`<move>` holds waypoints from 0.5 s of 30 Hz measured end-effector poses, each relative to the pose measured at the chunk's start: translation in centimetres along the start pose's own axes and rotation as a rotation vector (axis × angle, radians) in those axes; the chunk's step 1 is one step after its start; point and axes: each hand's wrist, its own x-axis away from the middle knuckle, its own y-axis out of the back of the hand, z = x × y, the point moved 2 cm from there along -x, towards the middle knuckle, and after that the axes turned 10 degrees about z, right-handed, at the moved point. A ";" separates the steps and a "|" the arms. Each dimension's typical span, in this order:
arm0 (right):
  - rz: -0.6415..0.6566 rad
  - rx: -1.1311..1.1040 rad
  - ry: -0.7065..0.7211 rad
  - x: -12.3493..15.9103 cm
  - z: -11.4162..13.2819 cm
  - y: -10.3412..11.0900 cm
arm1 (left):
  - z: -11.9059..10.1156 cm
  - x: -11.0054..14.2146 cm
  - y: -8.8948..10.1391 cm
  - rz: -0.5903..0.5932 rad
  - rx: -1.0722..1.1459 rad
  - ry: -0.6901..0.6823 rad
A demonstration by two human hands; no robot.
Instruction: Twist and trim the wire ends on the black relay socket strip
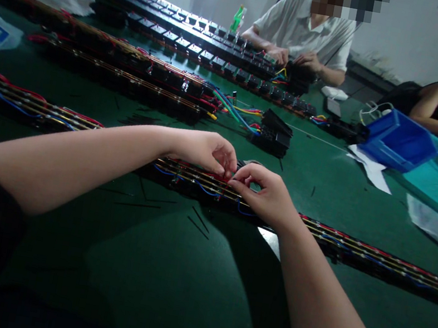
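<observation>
A long black strip assembly [325, 233] lies across the table, with brass-coloured rails and red and blue wires along its top. Over its middle, my left hand [210, 151] has its fingers curled together, and what they hold, if anything, is hidden. Close against those fingertips, my right hand [262, 191] pinches thumb to forefinger at a thin red wire [223, 177] just above the rails. A blue wire [206, 189] loops along the near side of the strip below both hands.
More black strips [124, 76] lie farther back, with coloured leads running to a black connector block [275, 134]. Dark thin offcuts [137, 205] are scattered on the green table [156, 277]. A blue bin [401, 141] stands right; a person in a white shirt [294, 24] works opposite.
</observation>
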 end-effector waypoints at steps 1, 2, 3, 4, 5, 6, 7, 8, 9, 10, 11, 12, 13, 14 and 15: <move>0.002 0.002 0.000 0.0 0.0 0.0 | 0.0 0.0 0.0 -0.021 -0.037 0.017; 0.004 0.004 0.000 0.0 0.0 0.0 | 0.0 0.0 0.0 -0.035 -0.066 0.030; 0.005 0.006 -0.002 0.0 0.0 0.0 | 0.0 0.1 0.0 -0.040 -0.080 0.039; 0.005 0.008 -0.005 0.0 0.0 0.0 | 0.0 0.1 0.0 -0.036 -0.080 0.041; 0.005 0.009 -0.007 0.0 0.0 0.0 | 0.0 0.1 0.0 -0.028 -0.071 0.039; 0.004 0.008 -0.006 0.0 0.0 0.0 | -0.1 0.1 -0.1 -0.020 -0.056 0.033; 0.004 0.005 -0.004 0.0 0.0 0.0 | -0.2 0.0 -0.1 -0.013 -0.037 0.022; 0.003 0.003 -0.002 0.0 0.0 0.0 | -0.2 0.0 -0.1 -0.010 -0.015 0.012; 0.003 0.000 -0.001 0.0 0.0 0.0 | -0.3 0.0 -0.1 -0.011 0.004 0.004; 0.002 -0.002 -0.002 0.0 0.0 0.0 | -0.4 0.0 -0.2 -0.012 0.016 0.000; 0.000 -0.002 -0.002 0.0 0.0 0.0 | -0.4 0.0 -0.2 -0.011 0.022 -0.001; -0.008 -0.001 -0.003 0.0 0.0 0.1 | -0.5 0.0 -0.3 -0.005 0.022 0.000; -0.016 0.001 -0.004 0.0 0.0 0.1 | -0.5 0.1 -0.3 0.002 0.018 -0.001; -0.026 0.003 -0.003 0.0 0.0 0.1 | -0.6 0.1 -0.4 0.010 0.013 -0.005; -0.035 0.005 -0.004 0.0 0.0 0.1 | -0.6 0.1 -0.5 0.015 0.008 -0.014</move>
